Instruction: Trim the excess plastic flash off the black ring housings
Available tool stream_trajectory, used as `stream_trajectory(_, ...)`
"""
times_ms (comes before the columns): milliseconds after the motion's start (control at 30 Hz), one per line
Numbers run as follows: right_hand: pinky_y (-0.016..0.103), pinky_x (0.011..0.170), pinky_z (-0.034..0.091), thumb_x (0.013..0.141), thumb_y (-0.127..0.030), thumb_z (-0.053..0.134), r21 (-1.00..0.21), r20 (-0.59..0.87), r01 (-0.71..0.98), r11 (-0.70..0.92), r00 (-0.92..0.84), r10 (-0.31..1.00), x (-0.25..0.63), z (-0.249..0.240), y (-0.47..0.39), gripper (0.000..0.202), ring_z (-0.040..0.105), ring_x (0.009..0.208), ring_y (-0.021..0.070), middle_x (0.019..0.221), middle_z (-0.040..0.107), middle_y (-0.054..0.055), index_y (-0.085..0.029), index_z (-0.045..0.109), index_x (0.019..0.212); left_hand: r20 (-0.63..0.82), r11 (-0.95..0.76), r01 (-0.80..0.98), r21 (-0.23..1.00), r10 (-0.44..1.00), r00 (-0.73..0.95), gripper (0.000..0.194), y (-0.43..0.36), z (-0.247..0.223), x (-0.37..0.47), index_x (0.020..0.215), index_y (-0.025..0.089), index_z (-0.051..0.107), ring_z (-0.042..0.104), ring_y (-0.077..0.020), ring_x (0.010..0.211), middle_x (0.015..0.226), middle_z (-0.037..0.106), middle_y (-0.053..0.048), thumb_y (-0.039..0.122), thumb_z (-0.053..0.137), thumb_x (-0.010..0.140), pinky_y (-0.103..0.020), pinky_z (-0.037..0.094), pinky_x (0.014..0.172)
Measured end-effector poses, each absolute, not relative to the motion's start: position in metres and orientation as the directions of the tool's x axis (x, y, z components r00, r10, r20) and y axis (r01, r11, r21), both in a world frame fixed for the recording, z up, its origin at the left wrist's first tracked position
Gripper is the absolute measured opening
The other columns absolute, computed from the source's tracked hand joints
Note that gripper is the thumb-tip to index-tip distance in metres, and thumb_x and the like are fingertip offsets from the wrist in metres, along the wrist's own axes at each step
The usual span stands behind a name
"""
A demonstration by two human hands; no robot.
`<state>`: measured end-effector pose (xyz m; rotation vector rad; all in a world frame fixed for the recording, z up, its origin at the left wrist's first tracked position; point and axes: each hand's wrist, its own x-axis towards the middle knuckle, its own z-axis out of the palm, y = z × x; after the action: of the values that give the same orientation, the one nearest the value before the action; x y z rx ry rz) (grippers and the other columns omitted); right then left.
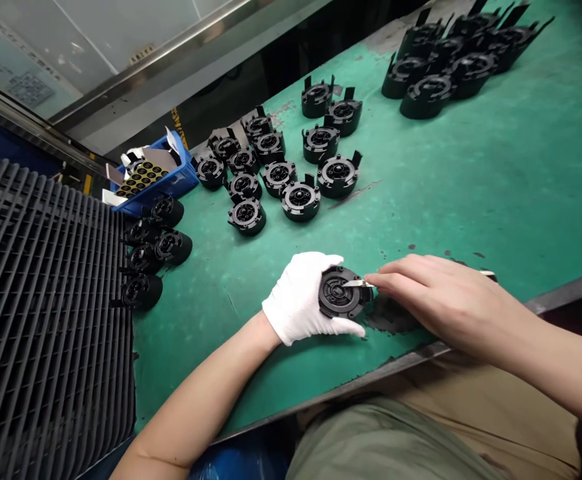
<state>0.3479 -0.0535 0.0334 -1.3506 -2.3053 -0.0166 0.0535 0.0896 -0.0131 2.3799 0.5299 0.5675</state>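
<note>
My left hand (303, 300), in a white glove, grips a round black plastic housing (339, 293) near the front edge of the green mat (471, 187). My right hand (435, 293) is bare and holds a thin metal blade (358, 284) whose tip rests on the housing's top face. A light-coloured end of the tool sticks out behind that hand. A dark patch of scrapings lies on the mat just right of the housing.
Several black housings (281, 170) sit in a cluster mid-mat, more (451, 63) at the far right, and a few (153, 250) by the left edge. A blue bin (148, 177) of small parts stands at the back left. A dark slatted surface (41, 300) fills the left side.
</note>
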Motion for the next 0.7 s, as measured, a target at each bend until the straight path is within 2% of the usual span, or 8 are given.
stream_trajectory(200, 0.041, 0.091, 0.057, 0.120, -0.006, 0.059, -0.217, 0.387, 0.801, 0.558, -0.454, 0.803, 0.350, 0.039, -0.047, 0.046, 0.077, 0.102, 0.0268, 0.123, 0.089, 0.008, -0.025, 0.087, 0.152, 0.269, -0.709, 0.197, 0.677, 0.488, 0.830, 0.133, 0.091, -0.013, 0.056, 0.167, 0.023, 0.073, 0.088, -0.0493, 0.138, 0.145, 0.088, -0.020, 0.110, 0.106, 0.072, -0.073, 0.072, 0.131)
stream_trajectory(367, 0.039, 0.087, 0.056, 0.127, -0.012, 0.055, -0.217, 0.364, 0.713, 0.667, -0.575, 0.733, 0.364, 0.046, -0.026, 0.038, 0.074, 0.095, 0.0245, 0.119, 0.088, 0.007, -0.027, 0.085, 0.144, 0.222, -0.665, 0.211, 0.716, 0.504, 0.835, 0.125, 0.092, -0.008, 0.057, 0.157, 0.026, 0.077, 0.090, -0.0491, 0.139, 0.145, 0.089, -0.018, 0.104, 0.114, 0.067, -0.072, 0.073, 0.132)
stream_trajectory(467, 0.038, 0.087, 0.057, 0.129, -0.012, 0.052, -0.234, 0.354, 0.667, 0.708, -0.619, 0.701, 0.372, 0.048, -0.016, 0.039, 0.076, 0.094, 0.0235, 0.117, 0.089, 0.005, -0.028, 0.084, 0.143, 0.206, -0.637, 0.212, 0.741, 0.516, 0.831, 0.130, 0.091, -0.009, 0.055, 0.160, 0.026, 0.072, 0.089, -0.0509, 0.147, 0.152, 0.088, -0.020, 0.096, 0.121, 0.062, -0.073, 0.072, 0.135)
stream_trajectory(533, 0.039, 0.085, 0.059, 0.130, -0.014, 0.051, -0.251, 0.376, 0.707, 0.661, -0.558, 0.739, 0.373, 0.048, -0.021, 0.038, 0.080, 0.096, 0.0242, 0.119, 0.090, 0.007, -0.028, 0.083, 0.145, 0.212, -0.617, 0.223, 0.755, 0.551, 0.807, 0.136, 0.089, -0.014, 0.053, 0.158, 0.027, 0.067, 0.087, -0.0519, 0.151, 0.158, 0.085, -0.022, 0.093, 0.125, 0.055, -0.074, 0.072, 0.136)
stream_trajectory(600, 0.040, 0.082, 0.061, 0.132, -0.022, 0.053, -0.274, 0.397, 0.788, 0.551, -0.429, 0.811, 0.371, 0.047, -0.034, 0.033, 0.084, 0.099, 0.0270, 0.123, 0.091, 0.010, -0.028, 0.081, 0.148, 0.246, -0.598, 0.224, 0.770, 0.602, 0.759, 0.137, 0.087, -0.021, 0.052, 0.152, 0.028, 0.062, 0.087, -0.0510, 0.153, 0.163, 0.082, -0.024, 0.092, 0.126, 0.049, -0.074, 0.073, 0.135)
stream_trajectory(700, 0.044, 0.076, 0.063, 0.133, -0.032, 0.055, -0.294, 0.399, 0.874, 0.387, -0.256, 0.881, 0.361, 0.043, -0.061, 0.029, 0.088, 0.097, 0.0305, 0.122, 0.092, 0.010, -0.028, 0.077, 0.151, 0.293, -0.592, 0.211, 0.778, 0.638, 0.712, 0.135, 0.084, -0.030, 0.052, 0.146, 0.030, 0.056, 0.088, -0.0469, 0.149, 0.161, 0.080, -0.024, 0.094, 0.126, 0.050, -0.071, 0.076, 0.130)
